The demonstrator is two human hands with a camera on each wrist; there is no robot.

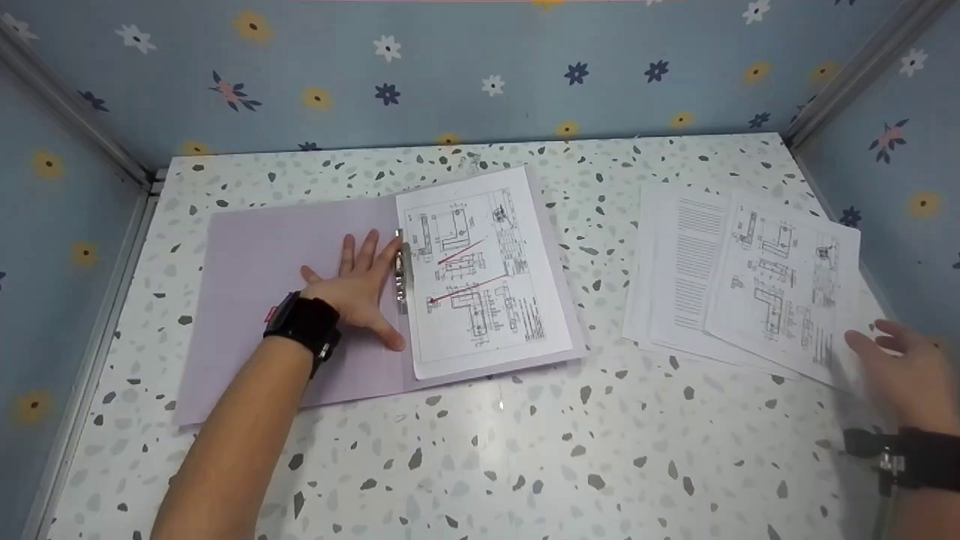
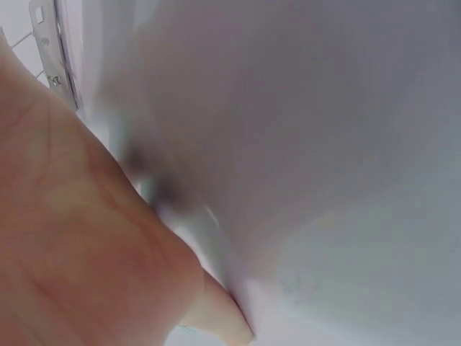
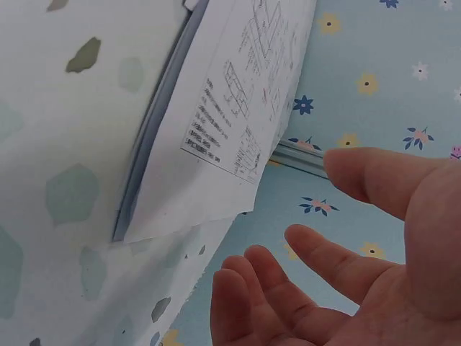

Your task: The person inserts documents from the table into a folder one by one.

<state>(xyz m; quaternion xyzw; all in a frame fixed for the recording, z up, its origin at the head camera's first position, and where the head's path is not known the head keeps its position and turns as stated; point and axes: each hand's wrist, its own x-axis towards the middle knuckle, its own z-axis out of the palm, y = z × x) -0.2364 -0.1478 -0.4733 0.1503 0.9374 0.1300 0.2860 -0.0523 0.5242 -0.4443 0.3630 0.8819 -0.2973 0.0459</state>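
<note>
A lilac folder [image 1: 251, 262] lies spread out on the table. Across its inner left cover and spine, my left hand [image 1: 352, 292] rests with fingers splayed, fingertips close by the metal binder clip [image 1: 400, 277]. To the right of the clip lies a sheet of technical drawings [image 1: 480, 330] marked with two red lines. On the table's right side, my right hand [image 1: 907, 367] is beside the lower right corner of a loose drawing sheet [image 1: 780, 300]. In the right wrist view, its thumb and loosely bent fingers are apart from the paper [image 3: 187, 194], with nothing between them.
Beneath the loose drawing sheet, fanned-out papers [image 1: 637, 285] include a page of printed lines [image 1: 697, 262]. The speckled white table [image 1: 495, 465] ends at flower-patterned walls [image 1: 450, 67] at the back and both sides. Each wrist wears a black strap [image 1: 304, 326].
</note>
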